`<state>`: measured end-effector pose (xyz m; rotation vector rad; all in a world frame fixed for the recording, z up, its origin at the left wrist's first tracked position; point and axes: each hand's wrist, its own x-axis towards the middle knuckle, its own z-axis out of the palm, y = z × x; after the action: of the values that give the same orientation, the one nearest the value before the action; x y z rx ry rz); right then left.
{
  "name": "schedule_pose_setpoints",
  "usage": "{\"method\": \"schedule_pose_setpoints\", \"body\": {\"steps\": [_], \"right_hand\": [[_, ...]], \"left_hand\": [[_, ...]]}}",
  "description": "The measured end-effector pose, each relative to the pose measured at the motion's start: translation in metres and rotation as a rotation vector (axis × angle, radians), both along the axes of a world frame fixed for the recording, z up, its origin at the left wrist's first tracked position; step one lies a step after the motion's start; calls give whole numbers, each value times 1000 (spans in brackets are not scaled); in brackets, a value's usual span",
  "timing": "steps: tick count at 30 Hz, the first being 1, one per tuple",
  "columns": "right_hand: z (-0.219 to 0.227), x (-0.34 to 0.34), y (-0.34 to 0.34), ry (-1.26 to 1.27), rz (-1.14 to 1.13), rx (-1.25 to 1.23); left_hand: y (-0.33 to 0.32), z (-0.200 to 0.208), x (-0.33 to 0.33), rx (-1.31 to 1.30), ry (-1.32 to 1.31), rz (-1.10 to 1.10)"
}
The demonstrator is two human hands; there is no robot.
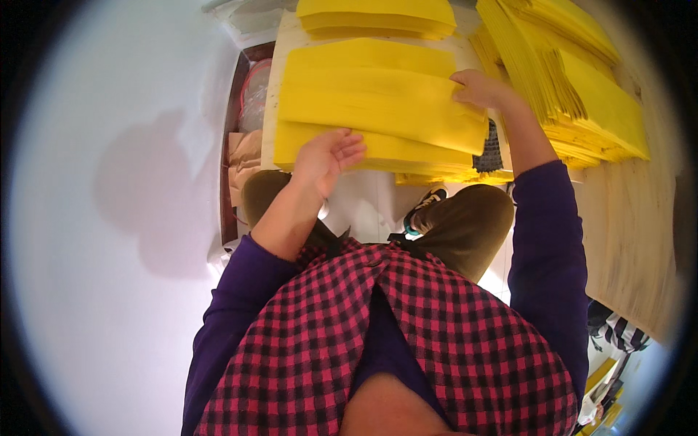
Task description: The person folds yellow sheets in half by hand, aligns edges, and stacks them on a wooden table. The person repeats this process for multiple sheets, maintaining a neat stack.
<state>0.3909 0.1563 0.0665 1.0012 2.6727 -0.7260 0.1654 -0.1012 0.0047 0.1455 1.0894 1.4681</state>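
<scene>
A folded yellow felt-like sheet [371,94] lies on the table in front of me, its upper layer folded over a lower layer that shows along the near edge. My right hand [481,90] is at the sheet's right end, thumb and fingers pinching its edge. Near the front left edge, my left hand [329,156] is turned partly palm up, its fingers loosely bent and holding nothing. It hovers over or rests lightly on the near layer; I cannot tell which.
Another yellow pile [378,18] lies just beyond the sheet. Tall stacks of folded yellow sheets [552,73] stand at the right on a wooden tabletop [625,225]. A dark textured object [489,149] sits by the near right corner. Brown paper [246,156] is at the left, beside a white wall [109,312].
</scene>
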Motion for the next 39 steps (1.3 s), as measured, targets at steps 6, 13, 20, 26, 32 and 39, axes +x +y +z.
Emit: {"method": "schedule_pose_setpoints", "body": {"steps": [6,13,20,26,32,39], "right_hand": [[-24,-6,30,-57,-43,91],[-21,6,22,261,-241,16],[-33,24,-6,570,-576,-8],[-50,38,-24,865,-802,-166],[-61,41,-30,1064,-797,-331],[-63,36,-27,1154,-749,-411]], "left_hand": [[-24,3,-41,129,396,43],[20,15,-142,358,604,377],[72,5,-170,454,710,66],[90,2,-166,424,700,-19],[89,4,-148,429,723,-121],[91,4,-142,364,654,-186]]}}
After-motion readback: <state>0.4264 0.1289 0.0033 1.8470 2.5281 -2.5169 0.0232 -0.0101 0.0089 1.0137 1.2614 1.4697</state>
